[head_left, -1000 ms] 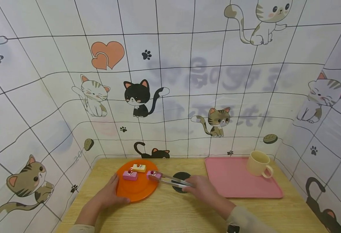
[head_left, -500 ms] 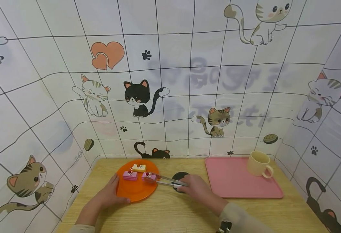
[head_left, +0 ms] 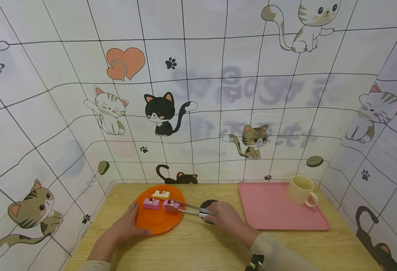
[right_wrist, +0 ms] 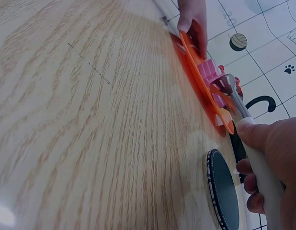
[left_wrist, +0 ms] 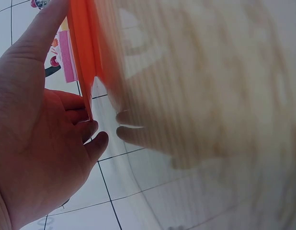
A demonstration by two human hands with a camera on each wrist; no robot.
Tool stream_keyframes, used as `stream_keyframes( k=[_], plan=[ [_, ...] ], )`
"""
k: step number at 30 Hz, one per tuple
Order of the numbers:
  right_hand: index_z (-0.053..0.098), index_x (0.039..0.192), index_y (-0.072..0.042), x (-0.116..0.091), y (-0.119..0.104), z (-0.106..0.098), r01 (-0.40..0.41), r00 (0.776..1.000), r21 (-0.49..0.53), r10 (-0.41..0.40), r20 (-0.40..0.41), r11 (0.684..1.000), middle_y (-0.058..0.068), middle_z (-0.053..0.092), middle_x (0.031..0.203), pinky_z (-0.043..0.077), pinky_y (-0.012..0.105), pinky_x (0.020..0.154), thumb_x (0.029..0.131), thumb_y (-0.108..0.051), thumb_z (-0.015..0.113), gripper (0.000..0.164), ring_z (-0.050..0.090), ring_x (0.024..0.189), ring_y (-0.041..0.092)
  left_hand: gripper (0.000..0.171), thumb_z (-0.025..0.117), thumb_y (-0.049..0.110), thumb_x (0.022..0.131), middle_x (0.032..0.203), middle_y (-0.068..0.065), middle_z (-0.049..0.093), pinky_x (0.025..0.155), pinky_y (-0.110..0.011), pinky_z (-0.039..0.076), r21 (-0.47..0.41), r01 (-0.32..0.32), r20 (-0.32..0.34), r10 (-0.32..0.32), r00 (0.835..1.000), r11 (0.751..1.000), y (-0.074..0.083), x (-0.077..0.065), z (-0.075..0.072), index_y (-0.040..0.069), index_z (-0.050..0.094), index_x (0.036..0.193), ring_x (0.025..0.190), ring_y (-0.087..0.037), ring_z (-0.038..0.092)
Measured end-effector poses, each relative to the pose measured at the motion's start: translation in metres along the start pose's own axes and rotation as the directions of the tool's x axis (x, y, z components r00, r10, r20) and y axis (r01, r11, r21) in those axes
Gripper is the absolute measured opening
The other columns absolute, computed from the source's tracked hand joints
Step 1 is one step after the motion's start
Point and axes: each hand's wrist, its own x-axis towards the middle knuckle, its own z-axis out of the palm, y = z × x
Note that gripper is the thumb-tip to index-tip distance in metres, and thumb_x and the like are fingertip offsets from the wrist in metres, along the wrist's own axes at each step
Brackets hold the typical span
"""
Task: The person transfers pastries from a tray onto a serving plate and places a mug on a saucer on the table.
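Head view, and our right hand [head_left: 229, 220] grips the tongs [head_left: 206, 211], tips astride a pink cake [head_left: 172, 205] toward nine o'clock.

Beneath the grip [head_left: 227, 219] lies a glossy, pale wood-grained tabletop [head_left: 191, 250], with a white glare spot [right_wrist: 3, 214] in the right wrist view. Beyond the grip stands a white, black-gridded back wall [head_left: 202, 52] printed with cartoon cats [head_left: 160, 109]. An orange double heart [head_left: 132, 62] sits high and left of the grip, blurry grey writing [head_left: 232, 84] above it. Similarly gridded side walls [head_left: 49, 124] rise left and right.
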Motion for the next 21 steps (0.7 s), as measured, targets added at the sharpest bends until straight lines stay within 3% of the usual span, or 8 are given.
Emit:
stream_keyframes(
  k=[5,12,21],
  plan=[
    [0.086,0.098,-0.014,0.0033,-0.0019,0.001,0.013,1.0,-0.008,-0.013,-0.01,1.0,-0.01,0.074,0.086,0.052,0.029,0.065,0.094,-0.032,0.09,0.019,0.057,0.071,0.004,0.142,0.098,0.06,0.074,0.181,-0.031,0.012,0.127,-0.072,0.028,0.005,-0.009,-0.003,0.009,1.0,1.0,-0.0018,0.001,-0.0009,-0.008,0.022,0.172,0.162,-0.058,0.023],
    [0.088,0.103,-0.013,0.007,-0.0052,0.0035,0.01,1.0,-0.031,-0.011,-0.016,0.999,-0.005,0.081,0.095,0.061,0.035,0.075,0.094,-0.033,0.09,0.022,0.07,0.083,0.009,0.142,0.098,0.061,0.073,0.181,-0.03,0.012,0.127,-0.072,0.029,0.001,-0.004,0.0,0.004,1.0,1.0,-0.0032,0.0023,-0.001,-0.005,0.022,0.173,0.162,-0.057,0.024],
    [0.088,0.107,-0.011,0.008,-0.0082,0.0038,-0.032,0.999,-0.01,0.032,0.012,0.999,-0.003,0.082,0.099,0.058,0.031,0.072,0.094,-0.032,0.09,0.025,0.066,0.08,0.006,0.142,0.098,0.061,0.074,0.182,-0.029,0.01,0.127,-0.072,0.028,-0.009,-0.004,0.008,0.004,1.0,1.0,-0.0035,0.0024,0.0002,-0.005,0.02,0.173,0.162,-0.057,0.023]
  ],
)
